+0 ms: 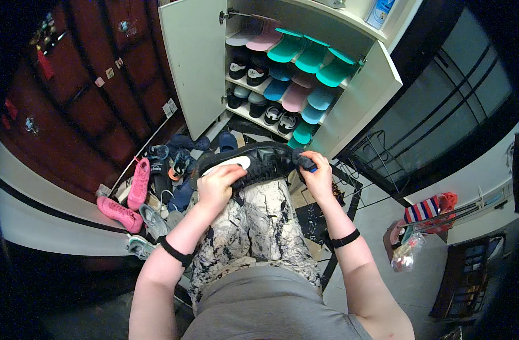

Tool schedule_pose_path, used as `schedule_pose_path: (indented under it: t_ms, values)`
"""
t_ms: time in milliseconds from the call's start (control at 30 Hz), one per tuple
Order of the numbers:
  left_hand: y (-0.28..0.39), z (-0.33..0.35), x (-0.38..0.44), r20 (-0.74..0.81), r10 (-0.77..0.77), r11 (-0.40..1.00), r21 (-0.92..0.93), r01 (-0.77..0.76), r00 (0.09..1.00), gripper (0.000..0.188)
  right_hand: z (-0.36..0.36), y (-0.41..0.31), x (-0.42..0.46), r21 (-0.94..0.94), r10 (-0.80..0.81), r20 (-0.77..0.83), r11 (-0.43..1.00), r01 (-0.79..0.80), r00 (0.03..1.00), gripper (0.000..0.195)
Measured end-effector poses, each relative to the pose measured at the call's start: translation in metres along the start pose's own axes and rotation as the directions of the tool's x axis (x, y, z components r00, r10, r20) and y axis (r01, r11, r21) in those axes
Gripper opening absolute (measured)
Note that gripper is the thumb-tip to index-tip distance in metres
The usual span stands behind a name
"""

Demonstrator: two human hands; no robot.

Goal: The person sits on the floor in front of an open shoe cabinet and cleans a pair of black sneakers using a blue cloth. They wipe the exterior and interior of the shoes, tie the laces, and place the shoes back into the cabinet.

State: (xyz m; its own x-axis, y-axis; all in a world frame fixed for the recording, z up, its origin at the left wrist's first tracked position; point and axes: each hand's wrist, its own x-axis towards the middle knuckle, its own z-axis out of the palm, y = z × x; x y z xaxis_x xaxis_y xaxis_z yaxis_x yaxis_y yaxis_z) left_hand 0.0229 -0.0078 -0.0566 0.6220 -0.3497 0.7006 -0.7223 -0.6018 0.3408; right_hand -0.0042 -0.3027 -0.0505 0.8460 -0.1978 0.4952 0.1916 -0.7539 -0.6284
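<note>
A black shoe lies on its side across my thighs, in front of the patterned trousers. My left hand grips its left end, fingers over a smooth white oval part. Whether that part is on the shoe or a separate piece, I cannot tell. At the shoe's right end, my right hand pinches a dark grey, soft-looking piece. A bit of blue shows beneath those fingers. This grey piece touches or overlaps the shoe's tip.
Ahead stands a white shoe cabinet, its left door and right door swung out. Teal shoe holders and several shoes fill its shelves. Pink high-top shoes and other footwear crowd the floor at left. A black wire rack is at right.
</note>
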Motion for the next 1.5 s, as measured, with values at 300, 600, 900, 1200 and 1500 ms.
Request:
schedule_pose_path:
  t_ms: [300, 600, 900, 1200, 1500]
  values:
    - [-0.006, -0.004, 0.047, 0.115, -0.281, 0.955, -0.059, 0.289, 0.953, 0.042, -0.001, -0.037, 0.037, -0.398, -0.341, 0.281, 0.809, 0.432, 0.897, 0.044]
    - [-0.028, 0.023, 0.055, 0.174, -0.299, 0.954, 0.062, 0.293, 0.938, 0.039, 0.0, -0.05, 0.001, -0.294, -0.181, 0.599, 0.857, 0.424, 0.78, 0.027]
    - [-0.015, 0.027, 0.038, 0.073, -0.193, 0.974, 0.131, 0.183, 0.978, 0.036, 0.034, -0.048, 0.063, -0.326, -0.291, 0.664, 0.716, 0.617, 0.689, 0.024]
    - [-0.01, 0.026, 0.035, 0.019, -0.143, 0.976, 0.168, 0.138, 0.99, 0.031, -0.014, -0.048, 0.068, -0.22, -0.26, 0.755, 0.765, 0.605, 0.603, 0.033]
    - [-0.008, 0.032, 0.026, 0.013, -0.129, 0.955, 0.27, 0.121, 0.992, 0.028, 0.006, -0.046, 0.037, -0.246, -0.348, 0.801, 0.551, 0.798, 0.487, 0.027]
